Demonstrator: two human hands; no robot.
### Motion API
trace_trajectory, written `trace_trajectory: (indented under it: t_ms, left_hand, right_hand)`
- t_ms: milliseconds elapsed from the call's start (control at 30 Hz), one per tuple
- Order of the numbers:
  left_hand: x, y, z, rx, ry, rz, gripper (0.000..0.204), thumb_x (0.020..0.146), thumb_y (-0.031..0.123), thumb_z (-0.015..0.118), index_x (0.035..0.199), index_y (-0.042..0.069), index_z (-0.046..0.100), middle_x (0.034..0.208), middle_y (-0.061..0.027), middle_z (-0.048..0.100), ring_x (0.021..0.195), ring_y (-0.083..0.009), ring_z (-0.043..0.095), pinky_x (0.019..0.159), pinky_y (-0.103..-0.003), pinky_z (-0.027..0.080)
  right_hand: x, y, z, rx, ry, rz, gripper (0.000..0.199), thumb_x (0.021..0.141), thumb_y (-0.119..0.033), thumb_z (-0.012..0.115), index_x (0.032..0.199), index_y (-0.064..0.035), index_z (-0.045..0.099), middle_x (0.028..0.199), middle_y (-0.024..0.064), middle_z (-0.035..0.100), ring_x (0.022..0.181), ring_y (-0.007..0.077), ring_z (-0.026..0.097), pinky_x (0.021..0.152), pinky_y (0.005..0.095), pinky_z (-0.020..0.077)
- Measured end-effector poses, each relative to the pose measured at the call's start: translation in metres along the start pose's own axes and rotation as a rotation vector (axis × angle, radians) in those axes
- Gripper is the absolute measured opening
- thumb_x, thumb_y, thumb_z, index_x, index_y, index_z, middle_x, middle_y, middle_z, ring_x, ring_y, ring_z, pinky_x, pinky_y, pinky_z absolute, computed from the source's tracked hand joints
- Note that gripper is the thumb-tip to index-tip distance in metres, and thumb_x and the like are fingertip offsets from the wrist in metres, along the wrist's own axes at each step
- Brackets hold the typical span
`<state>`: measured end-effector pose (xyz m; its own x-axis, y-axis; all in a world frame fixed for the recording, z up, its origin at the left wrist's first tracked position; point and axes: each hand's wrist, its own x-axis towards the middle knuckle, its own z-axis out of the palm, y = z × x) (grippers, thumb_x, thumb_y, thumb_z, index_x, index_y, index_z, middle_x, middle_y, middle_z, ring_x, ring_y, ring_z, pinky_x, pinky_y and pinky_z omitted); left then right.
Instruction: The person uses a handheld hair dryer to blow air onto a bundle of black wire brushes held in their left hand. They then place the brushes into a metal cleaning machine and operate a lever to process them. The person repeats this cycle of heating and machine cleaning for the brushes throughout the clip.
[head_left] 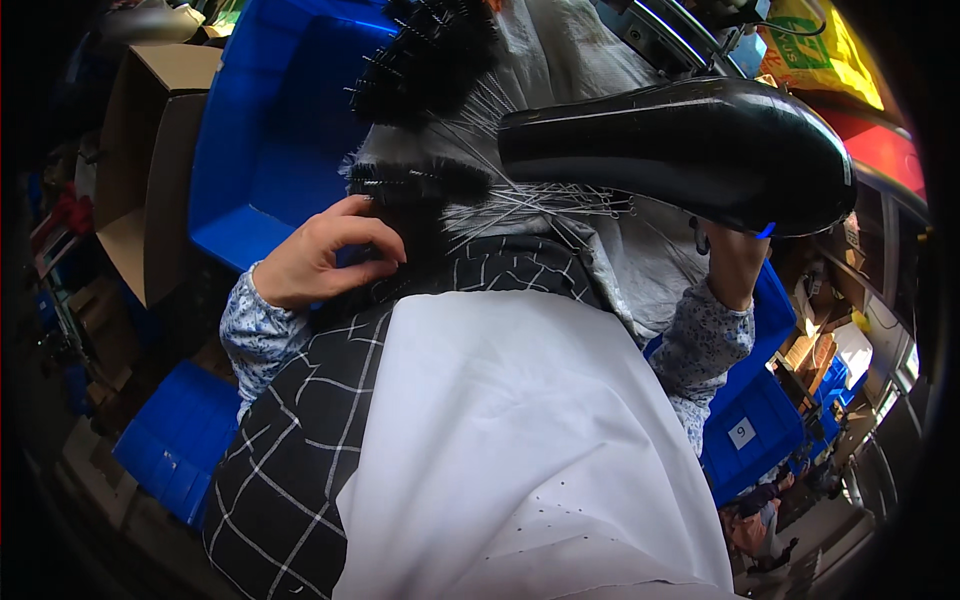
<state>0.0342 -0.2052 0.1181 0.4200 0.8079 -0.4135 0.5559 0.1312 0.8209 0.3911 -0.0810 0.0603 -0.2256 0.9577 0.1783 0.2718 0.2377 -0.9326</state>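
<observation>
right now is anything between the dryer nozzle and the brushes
Nothing visible does. The black dryer, held up by the right hand, points its nozzle straight at the black bristle brushes, with only their thin wire stems in the gap. The left hand grips the brushes from below.

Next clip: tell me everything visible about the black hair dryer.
The hair dryer is glossy black, apparently plastic, with a smooth rounded body that tapers to a nozzle pointing toward the picture's left. It lies roughly level, held up in the upper right of the view by the right hand, which grips the handle below the body; the handle is mostly hidden. A small blue spot shows near the handle. The nozzle aims at black bristly brushes with thin wire stems lying on grey cloth.
</observation>
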Motion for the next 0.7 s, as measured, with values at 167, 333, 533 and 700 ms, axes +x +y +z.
trace_trajectory:
  t_ms: [167,333,533,700]
  left_hand:
    - [0.003,-0.024,0.002,-0.492,0.361,0.261,0.019,0.074,0.003,0.06,0.093,0.004,0.056,0.087,-0.0085,0.059,0.082,-0.017,0.057,0.082,-0.03,0.042]
    - [0.021,-0.082,-0.015,-0.406,0.926,-0.061,0.019,0.083,0.008,0.051,0.101,0.003,0.052,0.096,-0.0083,0.057,0.088,-0.0145,0.055,0.08,-0.024,0.043]
    - [0.064,-0.142,-0.049,-0.34,0.67,-0.337,0.022,0.085,0.011,0.047,0.105,0.004,0.052,0.098,-0.0045,0.057,0.088,-0.0107,0.052,0.078,-0.023,0.04]
    - [0.089,-0.14,-0.06,-0.407,0.434,-0.227,0.019,0.082,0.012,0.054,0.098,0.002,0.054,0.09,-0.0028,0.058,0.079,-0.0088,0.053,0.072,-0.02,0.041]
  right_hand:
    - [-0.006,0.009,-0.006,0.031,-0.006,0.073,0.047,0.064,-0.003,0.068,0.106,0.0007,0.046,0.088,0.0056,0.056,0.071,0.0132,0.055,0.062,0.0231,0.0458]
    - [-0.005,0.023,-0.014,-0.655,0.039,-0.254,0.043,0.064,-0.001,0.066,0.103,0.0007,0.047,0.088,0.005,0.056,0.071,0.0126,0.055,0.061,0.0231,0.0451]
    - [0.0,0.004,-0.001,-0.115,0.115,0.03,0.04,0.062,0.0,0.065,0.099,0.0009,0.049,0.083,0.0048,0.057,0.07,0.0135,0.054,0.063,0.0249,0.0449]
    - [-0.006,-0.003,-0.002,0.115,0.162,0.182,0.042,0.063,0.0,0.064,0.102,0.0017,0.048,0.088,0.0064,0.056,0.077,0.0157,0.055,0.068,0.0263,0.0452]
